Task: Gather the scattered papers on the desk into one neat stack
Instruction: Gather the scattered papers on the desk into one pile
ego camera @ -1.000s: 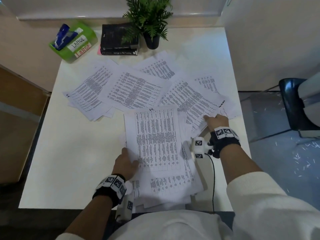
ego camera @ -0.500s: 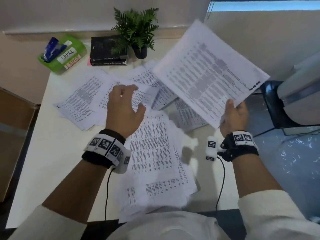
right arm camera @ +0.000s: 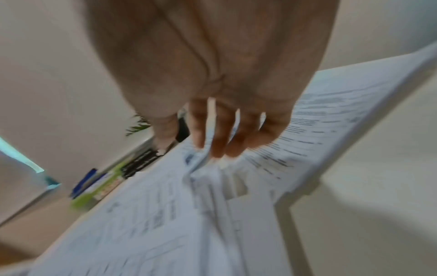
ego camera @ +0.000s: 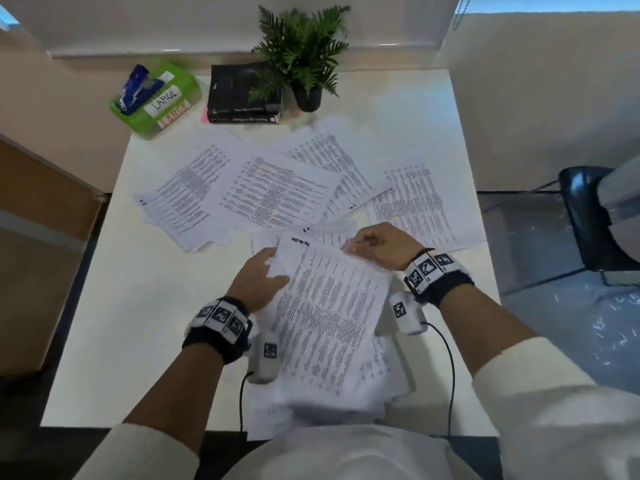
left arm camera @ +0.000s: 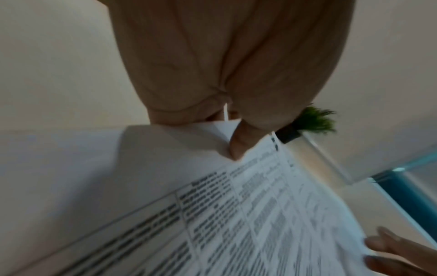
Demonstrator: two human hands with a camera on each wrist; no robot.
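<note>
A printed sheet (ego camera: 332, 317) lies tilted over the near pile of papers (ego camera: 384, 362) by the front edge of the white desk (ego camera: 104, 323). My left hand (ego camera: 263, 271) grips this sheet's left edge near the top; in the left wrist view the thumb (left arm camera: 238, 145) lies on the sheet (left arm camera: 260, 214). My right hand (ego camera: 370, 244) pinches the sheet's far right corner with curled fingers (right arm camera: 212, 134); that view is blurred. Loose sheets lie scattered behind: a left one (ego camera: 183, 202), a middle one (ego camera: 273, 192), a far one (ego camera: 332, 157) and a right one (ego camera: 419, 206).
A green box marked LARGE (ego camera: 156, 102), black books (ego camera: 242, 95) and a potted plant (ego camera: 304, 53) stand along the back edge. A dark chair (ego camera: 588, 220) is off the desk's right side. A wooden cabinet (ego camera: 38, 209) adjoins the left.
My right hand lifted a sheet from the right side, swung it through the air and brought it down over the near pile. My left hand came back from the scattered sheets and took its left edge.
</note>
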